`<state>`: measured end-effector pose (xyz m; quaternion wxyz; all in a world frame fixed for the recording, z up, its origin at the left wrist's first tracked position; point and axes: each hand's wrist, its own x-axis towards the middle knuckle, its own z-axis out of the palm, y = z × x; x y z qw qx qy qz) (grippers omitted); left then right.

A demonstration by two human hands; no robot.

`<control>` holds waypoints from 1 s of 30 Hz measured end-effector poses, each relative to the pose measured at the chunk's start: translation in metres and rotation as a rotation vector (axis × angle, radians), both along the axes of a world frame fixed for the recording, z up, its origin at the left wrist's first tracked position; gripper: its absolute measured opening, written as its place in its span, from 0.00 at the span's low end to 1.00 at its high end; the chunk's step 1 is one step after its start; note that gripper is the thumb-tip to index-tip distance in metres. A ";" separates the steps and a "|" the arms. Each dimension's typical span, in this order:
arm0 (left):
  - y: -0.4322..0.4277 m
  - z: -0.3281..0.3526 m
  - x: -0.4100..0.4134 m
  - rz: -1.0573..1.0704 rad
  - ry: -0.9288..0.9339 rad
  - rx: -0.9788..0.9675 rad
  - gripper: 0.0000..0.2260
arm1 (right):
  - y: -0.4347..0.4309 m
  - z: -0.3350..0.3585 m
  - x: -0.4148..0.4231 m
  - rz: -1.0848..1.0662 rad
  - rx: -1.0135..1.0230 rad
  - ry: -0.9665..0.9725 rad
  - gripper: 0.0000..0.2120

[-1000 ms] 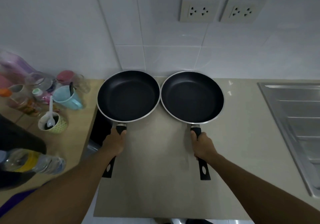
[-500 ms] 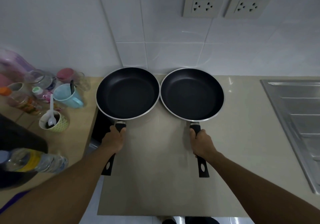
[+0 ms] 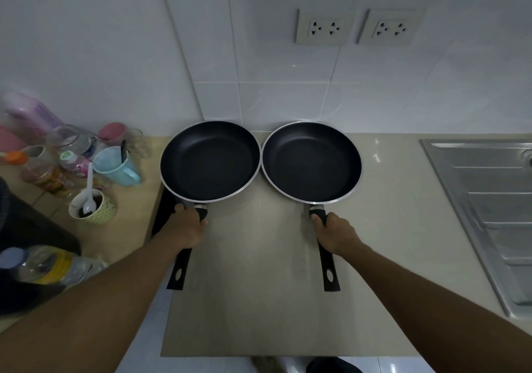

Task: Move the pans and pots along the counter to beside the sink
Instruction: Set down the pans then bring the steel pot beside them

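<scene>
Two pans sit side by side on the beige tabletop (image 3: 397,228), against the tiled back wall: the left pan (image 3: 210,161) and the right pan (image 3: 311,162), both black inside with a bright metal rim, their rims touching or nearly so at the middle. Each handle points toward 6 o'clock. The left hand (image 3: 185,225) is closed around the left pan's handle just below the rim, and the right hand (image 3: 336,233) is closed the same way around the right pan's handle; below each fist the black handle end with its hanging hole shows. Whether the pans rest on the surface or are held just above it cannot be told. The left pan overhangs the tabletop's left edge, above a dark gap that separates it from a lower wooden surface at 9 o'clock crowded with a blue mug (image 3: 116,165), a green cup with a white spoon (image 3: 92,204), bottles and jars. Toward 3 o'clock a broad stretch of bare tabletop runs from the right pan to the steel sink (image 3: 489,214), whose ribbed drainboard edge stands well apart from the pan. Two wall sockets (image 3: 358,27) sit at 12 o'clock.
</scene>
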<state>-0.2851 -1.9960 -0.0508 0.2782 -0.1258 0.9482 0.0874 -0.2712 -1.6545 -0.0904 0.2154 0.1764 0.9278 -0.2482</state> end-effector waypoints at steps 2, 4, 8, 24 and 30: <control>0.006 0.013 -0.005 -0.101 0.073 -0.031 0.23 | 0.010 0.014 -0.002 0.027 0.005 0.054 0.30; 0.021 0.028 -0.014 -0.203 0.150 -0.041 0.20 | 0.019 0.030 -0.003 0.042 -0.030 0.120 0.33; 0.072 0.058 -0.037 -0.331 0.208 0.129 0.23 | 0.046 0.068 -0.002 0.072 -0.056 0.206 0.38; 0.371 0.119 -0.030 -0.603 0.187 0.472 0.35 | 0.263 0.142 0.103 -0.173 -0.037 0.405 0.37; 0.531 0.122 0.020 -0.787 0.182 0.468 0.25 | 0.390 0.145 0.178 -0.303 -0.044 0.407 0.39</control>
